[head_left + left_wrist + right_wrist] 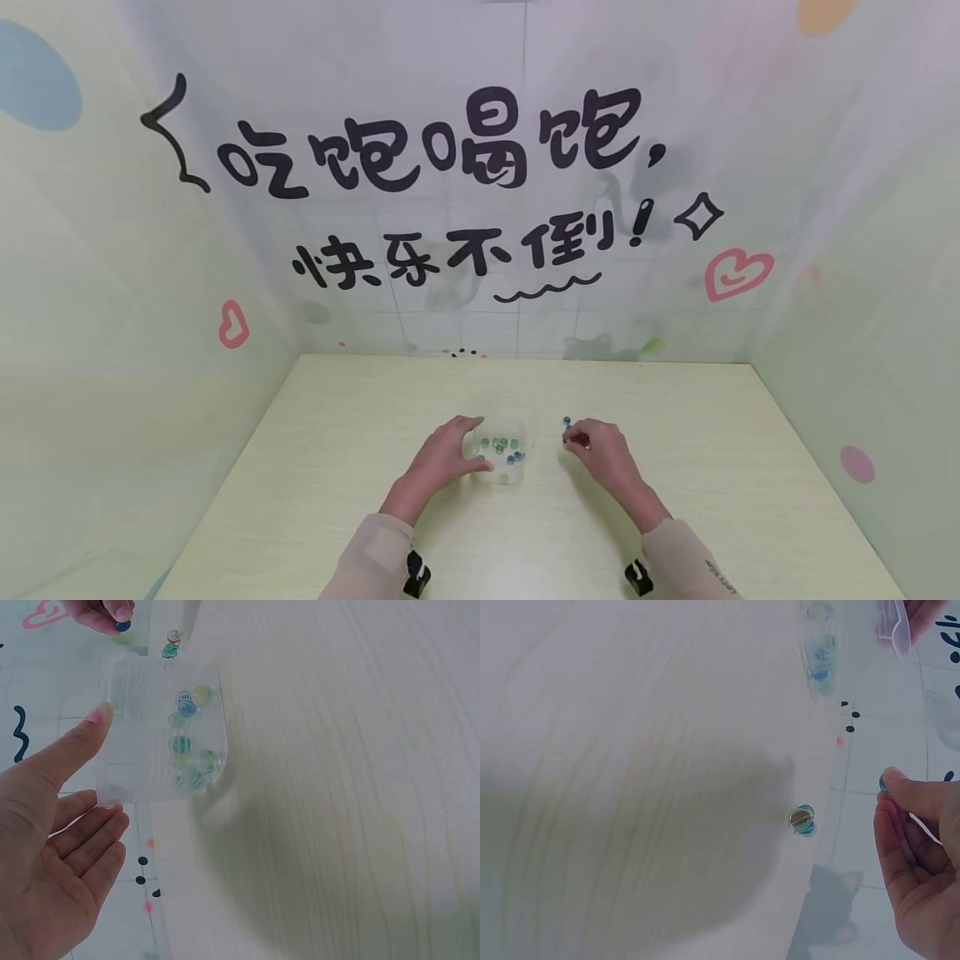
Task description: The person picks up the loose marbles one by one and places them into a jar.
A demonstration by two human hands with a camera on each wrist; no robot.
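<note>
A clear plastic container [135, 761] stands on the table with several glass marbles [500, 444] inside, some green and some blue. My left hand [441, 454] holds it from the left, thumb on one side and fingertips on the other. To the right of the container, my right hand [611, 454] pinches a dark blue marble [883, 784] between thumb and fingertips, above the tabletop. Beside that hand, a few loose marbles [802, 819] lie close together on the table; in the head view they are partly hidden by the fingers.
The pale wood-grain table [337, 417] is enclosed by fabric walls at the back and both sides. Black lettering [480, 250] covers the back wall. A dark clip-like piece [416, 575] sits by each wrist.
</note>
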